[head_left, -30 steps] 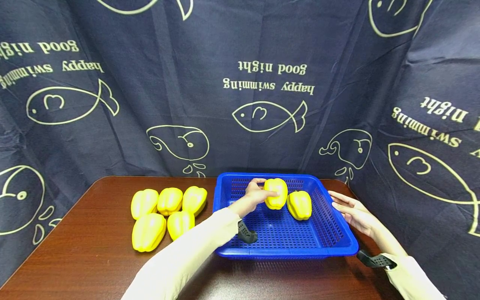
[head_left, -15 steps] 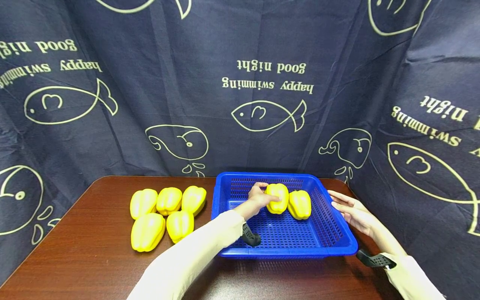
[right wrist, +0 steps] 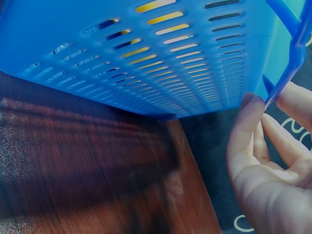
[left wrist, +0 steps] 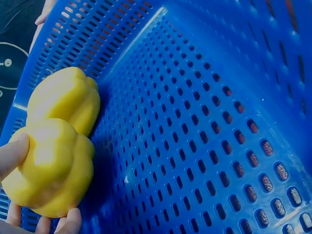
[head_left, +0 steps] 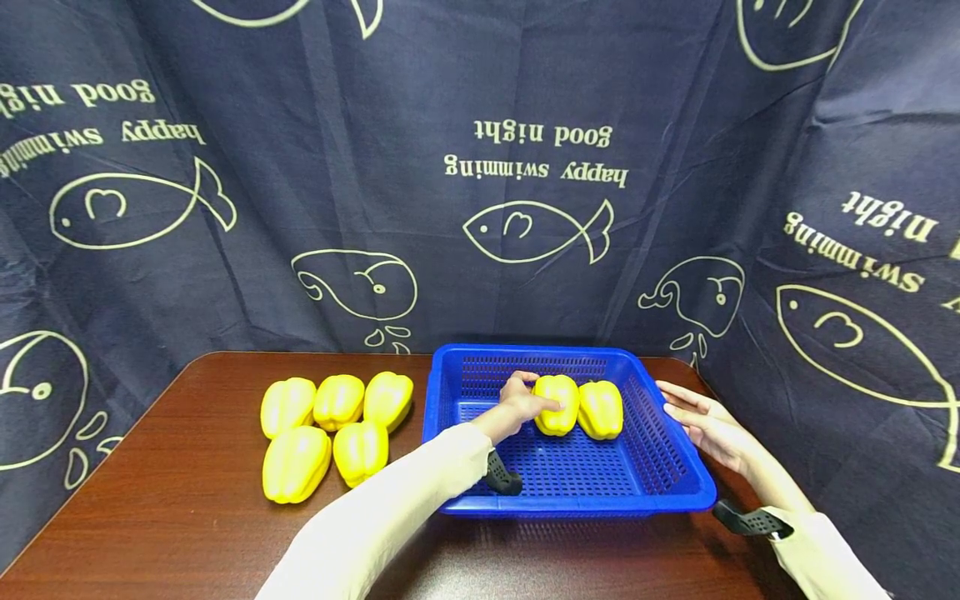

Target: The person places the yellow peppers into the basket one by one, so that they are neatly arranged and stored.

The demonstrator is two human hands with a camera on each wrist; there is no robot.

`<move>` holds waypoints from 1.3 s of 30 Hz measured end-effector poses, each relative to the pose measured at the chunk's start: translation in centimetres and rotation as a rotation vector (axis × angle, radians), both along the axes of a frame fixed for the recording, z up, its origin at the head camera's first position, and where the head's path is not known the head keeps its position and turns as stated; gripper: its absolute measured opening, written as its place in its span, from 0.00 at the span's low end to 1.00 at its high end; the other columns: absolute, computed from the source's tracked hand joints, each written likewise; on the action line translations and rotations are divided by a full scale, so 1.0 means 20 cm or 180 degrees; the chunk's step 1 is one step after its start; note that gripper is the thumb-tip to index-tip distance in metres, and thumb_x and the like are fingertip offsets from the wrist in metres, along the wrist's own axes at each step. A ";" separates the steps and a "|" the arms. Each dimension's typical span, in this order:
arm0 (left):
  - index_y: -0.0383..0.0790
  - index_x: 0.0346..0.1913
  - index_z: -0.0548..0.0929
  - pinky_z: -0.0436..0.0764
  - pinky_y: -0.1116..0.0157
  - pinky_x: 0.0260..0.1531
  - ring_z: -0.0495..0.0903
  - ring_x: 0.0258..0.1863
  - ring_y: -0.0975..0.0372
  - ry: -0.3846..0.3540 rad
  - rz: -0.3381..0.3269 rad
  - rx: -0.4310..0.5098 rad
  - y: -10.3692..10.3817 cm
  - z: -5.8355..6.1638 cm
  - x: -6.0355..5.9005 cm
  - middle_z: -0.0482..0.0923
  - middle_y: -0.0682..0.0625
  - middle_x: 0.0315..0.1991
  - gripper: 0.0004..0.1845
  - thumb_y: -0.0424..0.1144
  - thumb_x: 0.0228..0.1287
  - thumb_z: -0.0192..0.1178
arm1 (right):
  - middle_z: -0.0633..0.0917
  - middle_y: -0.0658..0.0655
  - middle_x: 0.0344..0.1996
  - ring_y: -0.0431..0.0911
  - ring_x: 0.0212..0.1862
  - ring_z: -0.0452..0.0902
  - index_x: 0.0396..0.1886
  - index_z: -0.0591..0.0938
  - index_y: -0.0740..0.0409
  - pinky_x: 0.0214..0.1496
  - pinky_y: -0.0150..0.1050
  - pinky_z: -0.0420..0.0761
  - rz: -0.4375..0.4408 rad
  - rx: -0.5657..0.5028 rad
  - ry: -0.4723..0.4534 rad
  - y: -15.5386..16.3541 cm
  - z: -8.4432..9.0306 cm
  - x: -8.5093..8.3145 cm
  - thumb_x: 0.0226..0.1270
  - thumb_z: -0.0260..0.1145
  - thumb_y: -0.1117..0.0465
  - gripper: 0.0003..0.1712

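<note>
In the head view a blue plastic basket (head_left: 570, 503) with slotted walls stands on the table. My left hand (head_left: 519, 400) reaches inside it and grips a yellow bell pepper (head_left: 558, 406), thumb on one side and fingertips curled round the other in the left wrist view. That pepper touches a second yellow bell pepper (left wrist: 66, 97), which lies in the basket toward the right wall. At the basket's right rim, my right hand (right wrist: 268, 161) pinches the edge between thumb and fingers. Part of the left hand's fingers is hidden behind the pepper in the head view.
Several more yellow bell peppers (head_left: 297, 465) lie grouped on the brown wooden table (head_left: 172, 508), left of the basket. A dark curtain (head_left: 420, 183) printed with fish and letters hangs behind the table and along its sides.
My left hand has lowered the pepper into the basket and moved it slightly right, up against the other pepper. My right hand has stayed at the rim.
</note>
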State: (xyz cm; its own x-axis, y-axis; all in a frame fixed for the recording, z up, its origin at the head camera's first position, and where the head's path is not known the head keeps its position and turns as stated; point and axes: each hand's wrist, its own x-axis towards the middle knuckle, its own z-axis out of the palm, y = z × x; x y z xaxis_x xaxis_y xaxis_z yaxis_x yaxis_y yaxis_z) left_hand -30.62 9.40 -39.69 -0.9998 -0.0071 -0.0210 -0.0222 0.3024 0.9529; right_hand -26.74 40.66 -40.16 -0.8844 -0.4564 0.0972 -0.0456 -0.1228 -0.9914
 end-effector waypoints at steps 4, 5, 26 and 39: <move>0.37 0.46 0.78 0.76 0.63 0.46 0.75 0.42 0.54 -0.0003 0.0017 -0.0076 0.00 -0.01 0.00 0.81 0.41 0.37 0.29 0.33 0.35 0.77 | 0.82 0.42 0.55 0.40 0.52 0.81 0.63 0.73 0.45 0.51 0.34 0.82 0.0030 -0.0073 -0.0052 -0.01 0.00 0.01 0.76 0.43 0.71 0.26; 0.37 0.46 0.78 0.76 0.63 0.46 0.75 0.42 0.54 -0.0010 0.0018 -0.0100 0.01 -0.01 0.01 0.81 0.42 0.37 0.29 0.33 0.35 0.77 | 0.82 0.43 0.55 0.40 0.52 0.81 0.63 0.73 0.45 0.51 0.34 0.82 0.0031 -0.0085 -0.0055 -0.01 0.01 0.01 0.75 0.43 0.72 0.26; 0.39 0.49 0.75 0.84 0.62 0.21 0.80 0.38 0.54 -0.0216 -0.0083 -0.0165 0.07 -0.25 -0.19 0.77 0.39 0.43 0.32 0.34 0.36 0.78 | 0.82 0.43 0.54 0.40 0.52 0.81 0.63 0.74 0.45 0.51 0.34 0.82 0.0076 -0.0129 -0.0074 -0.01 0.01 0.01 0.76 0.43 0.71 0.26; 0.47 0.51 0.78 0.81 0.63 0.15 0.78 0.30 0.59 -0.0272 -0.0167 -0.0347 0.16 -0.68 -0.64 0.78 0.46 0.44 0.36 0.45 0.30 0.78 | 0.82 0.44 0.54 0.40 0.52 0.82 0.62 0.74 0.45 0.51 0.34 0.82 0.0078 -0.0132 -0.0071 -0.02 0.01 0.02 0.75 0.43 0.71 0.25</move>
State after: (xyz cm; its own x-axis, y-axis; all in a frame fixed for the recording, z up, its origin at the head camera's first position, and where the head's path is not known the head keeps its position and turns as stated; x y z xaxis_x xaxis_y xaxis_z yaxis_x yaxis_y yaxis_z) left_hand -43.50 12.61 -53.24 -0.9934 0.0381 -0.1079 -0.0832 0.4069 0.9097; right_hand -26.42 40.35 -39.93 -0.8753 -0.4738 0.0969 -0.0200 -0.1647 -0.9861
